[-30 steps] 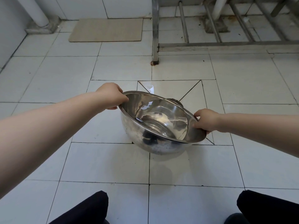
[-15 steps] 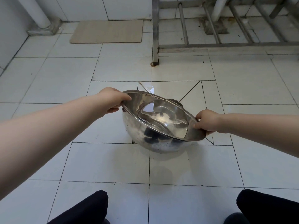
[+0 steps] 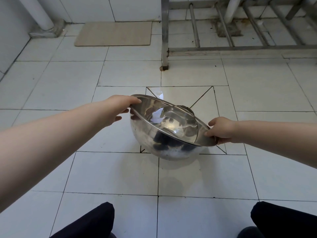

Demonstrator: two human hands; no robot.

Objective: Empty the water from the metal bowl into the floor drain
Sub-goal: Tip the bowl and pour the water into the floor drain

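Observation:
A shiny metal bowl [image 3: 151,134] hangs above the white tiled floor, held by its rim on both sides. It is tilted away from me, far edge lower, with clear water pooled toward the far-right side inside. My left hand [image 3: 120,107] grips the rim's left edge. My right hand [image 3: 221,129] grips the rim on the right. Just behind the bowl's far rim a dark sliver of the floor drain [image 3: 187,108] shows, at the centre of a square of tiles cut by diagonal lines. Most of the drain is hidden by the bowl.
A steel rack leg [image 3: 165,36] and its low crossbars stand at the back right. A beige mat [image 3: 114,33] lies by the far wall, and a white pipe [image 3: 40,12] rises at the back left. My dark-trousered knees [image 3: 96,220] are at the bottom edge.
The bowl has tipped further away from me, and the water has slid toward its far-right side. My left hand has risen slightly with the rim.

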